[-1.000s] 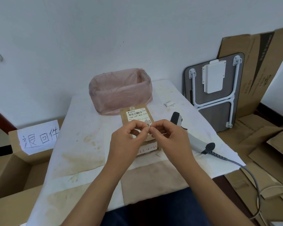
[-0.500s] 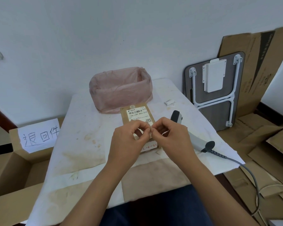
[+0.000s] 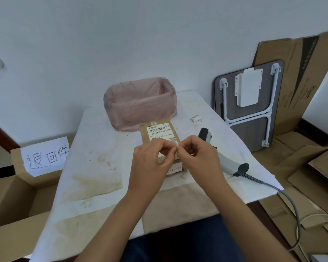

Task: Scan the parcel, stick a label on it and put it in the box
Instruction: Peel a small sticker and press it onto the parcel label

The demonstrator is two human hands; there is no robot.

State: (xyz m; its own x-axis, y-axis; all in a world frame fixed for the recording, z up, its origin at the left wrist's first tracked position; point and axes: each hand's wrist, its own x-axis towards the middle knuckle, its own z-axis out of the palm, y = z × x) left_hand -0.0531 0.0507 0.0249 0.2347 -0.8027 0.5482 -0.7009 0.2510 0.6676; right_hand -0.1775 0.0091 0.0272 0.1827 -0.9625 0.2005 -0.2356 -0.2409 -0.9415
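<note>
A brown cardboard parcel (image 3: 158, 133) with a white barcode label lies flat on the white table (image 3: 95, 159), in front of the pink bin. My left hand (image 3: 150, 163) and my right hand (image 3: 199, 157) hover just above its near half, fingertips pinched together on a small white sticker (image 3: 175, 146). The grey barcode scanner (image 3: 225, 159) lies on the table right of my right hand, its cable trailing off the edge. An open cardboard box (image 3: 13, 190) with a handwritten paper sign stands on the floor to the left.
A bin lined with a pink plastic bag (image 3: 140, 103) stands at the back of the table. A small white paper scrap (image 3: 196, 118) lies to its right. A folded table (image 3: 248, 103) and flattened cardboard (image 3: 299, 76) lean against the wall at right.
Both hands stayed pinched on the small sticker over the parcel, shifting only slightly. The parcel and scanner have not moved.
</note>
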